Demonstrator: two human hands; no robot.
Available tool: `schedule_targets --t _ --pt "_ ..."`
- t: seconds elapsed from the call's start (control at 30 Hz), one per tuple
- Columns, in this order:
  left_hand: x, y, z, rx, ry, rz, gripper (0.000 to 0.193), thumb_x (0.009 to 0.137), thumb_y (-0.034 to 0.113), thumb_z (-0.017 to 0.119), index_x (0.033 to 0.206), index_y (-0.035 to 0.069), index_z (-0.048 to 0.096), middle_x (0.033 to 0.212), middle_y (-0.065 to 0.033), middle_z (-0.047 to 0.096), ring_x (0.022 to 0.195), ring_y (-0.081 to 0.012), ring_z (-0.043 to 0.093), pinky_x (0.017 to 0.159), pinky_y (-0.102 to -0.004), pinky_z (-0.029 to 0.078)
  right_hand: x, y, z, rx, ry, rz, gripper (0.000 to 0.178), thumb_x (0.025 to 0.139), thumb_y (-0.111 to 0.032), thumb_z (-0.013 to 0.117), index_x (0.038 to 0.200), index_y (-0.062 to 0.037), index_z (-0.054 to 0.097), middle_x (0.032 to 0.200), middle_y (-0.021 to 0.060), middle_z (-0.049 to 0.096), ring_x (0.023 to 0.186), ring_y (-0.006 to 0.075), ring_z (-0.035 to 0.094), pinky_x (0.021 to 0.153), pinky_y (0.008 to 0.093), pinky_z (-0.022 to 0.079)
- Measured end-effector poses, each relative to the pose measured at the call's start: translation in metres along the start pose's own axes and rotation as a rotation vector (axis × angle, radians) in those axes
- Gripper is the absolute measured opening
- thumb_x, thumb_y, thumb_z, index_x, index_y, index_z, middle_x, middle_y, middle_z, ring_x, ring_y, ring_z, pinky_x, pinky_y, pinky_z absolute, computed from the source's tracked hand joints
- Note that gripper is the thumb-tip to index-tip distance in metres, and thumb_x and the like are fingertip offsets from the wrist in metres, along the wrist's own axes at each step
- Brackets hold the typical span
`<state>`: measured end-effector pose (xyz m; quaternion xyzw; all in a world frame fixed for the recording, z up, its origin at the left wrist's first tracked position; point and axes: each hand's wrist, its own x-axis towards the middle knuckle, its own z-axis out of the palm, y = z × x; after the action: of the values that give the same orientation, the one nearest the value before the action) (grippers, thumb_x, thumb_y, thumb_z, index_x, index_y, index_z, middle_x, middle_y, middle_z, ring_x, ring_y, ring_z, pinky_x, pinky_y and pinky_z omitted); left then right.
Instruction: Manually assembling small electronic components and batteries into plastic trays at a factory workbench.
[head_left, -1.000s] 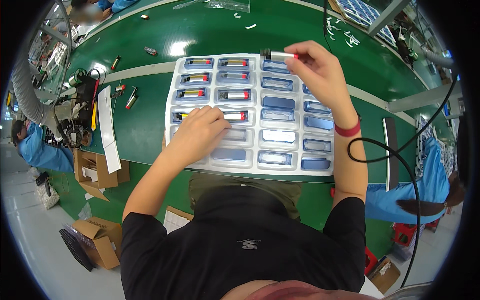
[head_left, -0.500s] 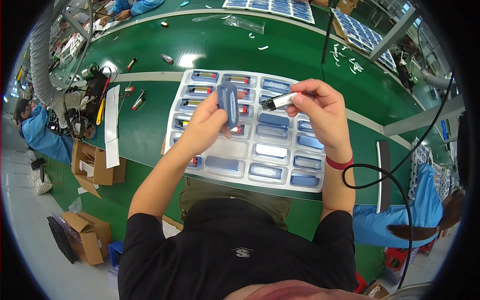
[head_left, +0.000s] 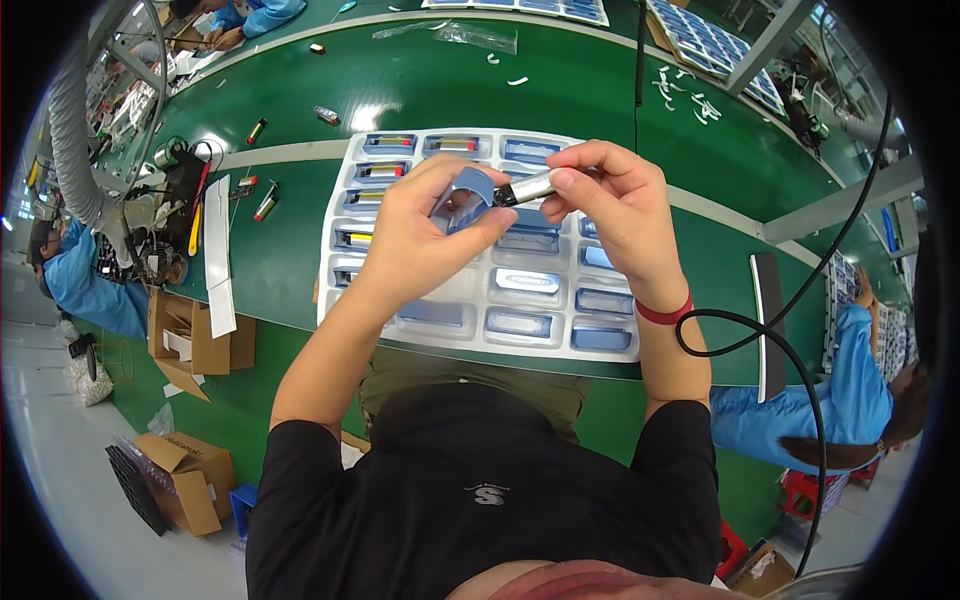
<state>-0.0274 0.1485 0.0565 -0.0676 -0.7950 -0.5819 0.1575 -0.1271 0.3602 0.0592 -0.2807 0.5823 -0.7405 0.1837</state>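
Observation:
My left hand (head_left: 405,240) has its fingers wrapped round a blue-grey, hollow plastic casing (head_left: 468,190). Between thumb and fingers, my right hand (head_left: 620,205) pinches a silver battery-like insert (head_left: 530,187) with a black end. That black end meets or nearly meets the casing's right side; my left fingers hide whether it is inside. Both hands are above a white moulded tray (head_left: 334,210) of blue-grey casings. Several casings in its left columns hold parts with red and yellow ends, such as the insert (head_left: 380,172) near the left edge.
A long white strip (head_left: 217,255) and loose inserts (head_left: 266,200) lie left of the tray. To the right are a black-and-white bar (head_left: 768,325) and a hanging black cable (head_left: 815,390). White scraps (head_left: 705,108) dot the far table. Blue-sleeved people (head_left: 800,420) sit nearby.
My hands have come together, bringing the insert's black end to the casing. The casing has turned from upright to tilted. The whole view has shifted slightly.

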Motion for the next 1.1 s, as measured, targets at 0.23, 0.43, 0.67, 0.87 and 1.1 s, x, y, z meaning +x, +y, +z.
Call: schedule_targets --t 0.23,0.43,0.67,0.87,1.1 --pt "-0.003 -0.003 -0.003 -0.114 -0.038 -0.022 0.029 0.081 0.006 0.084 0.108 0.004 0.074 0.099 -0.0017 0.066 0.088 -0.0096 0.06 0.077 -0.0247 0.048 -0.005 -0.004 -0.002 -0.047 -0.087 -0.119 0.015 0.095 -0.001 0.071 0.109 0.0048 0.071 0.101 0.0081 0.069 0.086 0.0149 0.071 0.078 0.0271 0.06" --pt "-0.007 -0.009 -0.006 -0.334 -0.07 -0.184 0.046 0.086 0.011 0.077 0.13 0.006 0.064 0.107 -0.0015 0.061 0.09 -0.0094 0.054 0.075 -0.0253 0.045 0.0 -0.001 -0.006 -0.122 -0.093 -0.246 0.013 0.093 0.004 0.071 0.106 0.0051 0.071 0.103 0.0075 0.065 0.088 0.0148 0.07 0.079 0.0265 0.059" --pt "0.011 -0.009 -0.011 -0.985 -0.215 -0.489 0.056 0.103 0.025 0.048 0.155 0.009 0.036 0.118 -0.009 0.058 0.09 -0.0148 0.05 0.075 -0.03 0.044 0.002 -0.001 -0.014 -0.02 -0.02 -0.207 0.023 0.093 0.008 0.066 0.115 0.0057 0.068 0.115 0.0114 0.064 0.095 0.0183 0.071 0.082 0.0302 0.06" --pt "0.019 -0.028 -0.009 -0.717 -0.343 -0.543 0.051 0.105 0.019 0.045 0.153 0.004 0.048 0.099 -0.0065 0.06 0.082 -0.0118 0.049 0.068 -0.0257 0.041 -0.003 -0.005 -0.003 -0.258 -0.084 -0.248 0.027 0.089 0.006 0.073 0.116 0.0021 0.072 0.113 0.0106 0.066 0.101 0.017 0.066 0.087 0.0286 0.054" --pt "0.021 -0.023 -0.007 -0.784 -0.253 -0.516 0.043 0.102 0.016 0.048 0.141 0.002 0.062 0.113 -0.0037 0.063 0.093 -0.012 0.05 0.075 -0.0289 0.045 0.0 0.005 -0.002 -0.436 -0.055 -0.35 0.027 0.086 0.0 0.078 0.112 -0.0008 0.074 0.104 0.0084 0.071 0.088 0.0144 0.064 0.079 0.0277 0.051"
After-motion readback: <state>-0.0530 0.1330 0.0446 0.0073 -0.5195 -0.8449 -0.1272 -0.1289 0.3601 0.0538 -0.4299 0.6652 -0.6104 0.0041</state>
